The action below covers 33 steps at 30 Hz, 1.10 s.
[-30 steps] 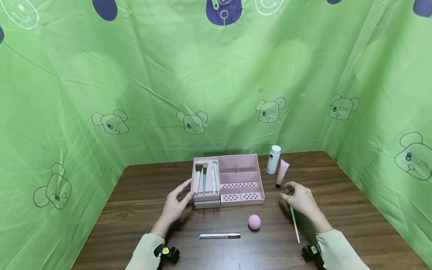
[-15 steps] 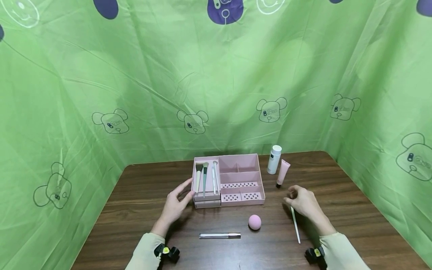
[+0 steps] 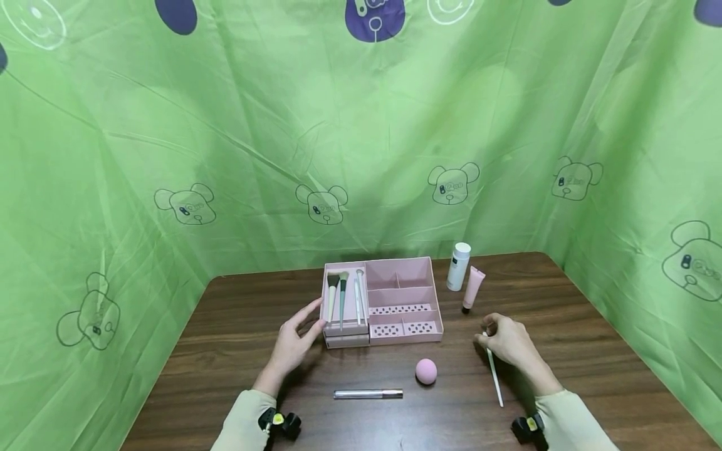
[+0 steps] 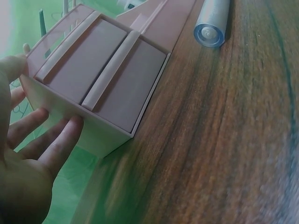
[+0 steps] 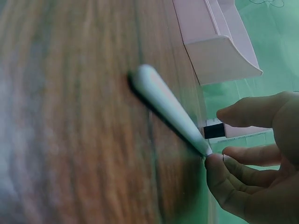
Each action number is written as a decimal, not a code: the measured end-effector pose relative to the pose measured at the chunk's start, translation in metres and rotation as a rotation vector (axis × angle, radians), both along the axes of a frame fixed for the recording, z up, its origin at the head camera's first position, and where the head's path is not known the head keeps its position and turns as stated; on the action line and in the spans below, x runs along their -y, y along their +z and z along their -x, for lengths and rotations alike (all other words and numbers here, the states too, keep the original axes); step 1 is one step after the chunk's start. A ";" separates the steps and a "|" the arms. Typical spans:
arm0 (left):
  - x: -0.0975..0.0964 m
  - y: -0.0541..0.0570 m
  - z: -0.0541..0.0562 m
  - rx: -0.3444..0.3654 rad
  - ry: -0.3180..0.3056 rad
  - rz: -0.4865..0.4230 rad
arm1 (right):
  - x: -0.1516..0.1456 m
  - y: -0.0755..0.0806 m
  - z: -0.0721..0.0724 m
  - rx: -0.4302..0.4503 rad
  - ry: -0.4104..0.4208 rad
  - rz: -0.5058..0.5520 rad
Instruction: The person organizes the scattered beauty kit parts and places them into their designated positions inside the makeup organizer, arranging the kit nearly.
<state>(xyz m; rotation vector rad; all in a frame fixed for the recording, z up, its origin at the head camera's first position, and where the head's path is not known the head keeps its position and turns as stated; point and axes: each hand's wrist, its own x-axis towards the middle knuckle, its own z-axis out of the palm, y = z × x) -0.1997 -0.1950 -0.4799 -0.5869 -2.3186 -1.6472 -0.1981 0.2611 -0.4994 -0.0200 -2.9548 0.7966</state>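
A pink cosmetics organizer (image 3: 400, 280) stands at the table's back. My left hand (image 3: 290, 346) rests against its left side. In the left wrist view, the fingertips (image 4: 74, 123) touch the side wall beside two drawers (image 4: 117, 79). Several makeup brushes (image 3: 341, 297) lie in its left tray. On the right, my right hand (image 3: 509, 341) is over the far end of a slim pale stick (image 3: 495, 379), like a brush handle, lying on the table. In the right wrist view, fingertips (image 5: 215, 163) meet its far end while the thumb stays apart; that end is partly hidden.
A pink ball-shaped sponge (image 3: 425, 371) and a silver tube-like pen (image 3: 368, 394) lie in front of the organizer. Right of it are a white bottle (image 3: 459, 267) and a pink squeeze tube (image 3: 472, 289). A green curtain (image 3: 361, 138) hangs behind the wooden table (image 3: 225, 351).
My right hand has shifted slightly right and toward me, and the stick's far end now shows at its fingertips. The left hand has stayed against the organizer.
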 end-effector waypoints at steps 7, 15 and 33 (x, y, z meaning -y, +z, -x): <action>0.000 -0.001 0.000 0.001 -0.004 -0.011 | -0.002 -0.001 0.000 0.017 -0.008 -0.019; 0.000 0.000 0.001 0.002 0.000 -0.002 | -0.004 0.000 -0.005 0.033 0.000 -0.053; 0.001 -0.010 0.005 0.018 0.009 -0.034 | -0.003 0.001 -0.003 0.011 0.020 -0.062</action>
